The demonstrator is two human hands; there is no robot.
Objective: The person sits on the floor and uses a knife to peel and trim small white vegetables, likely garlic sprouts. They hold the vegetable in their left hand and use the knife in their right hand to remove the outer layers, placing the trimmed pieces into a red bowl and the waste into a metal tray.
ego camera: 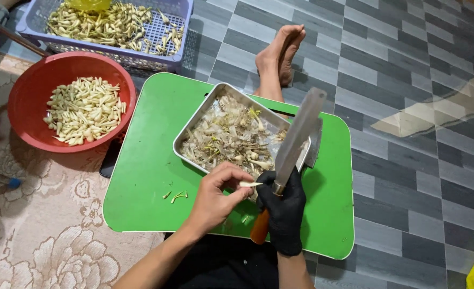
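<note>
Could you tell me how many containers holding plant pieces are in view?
3: a lavender basket at the top left, a red bowl below it, and a metal tray on the green table.

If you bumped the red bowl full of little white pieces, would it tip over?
Probably not. The red bowl looks wide and low and sits flat on the rug, so it would likely slide instead. The white pieces lie loose in a heap, so a hard bump might scatter some.
</note>
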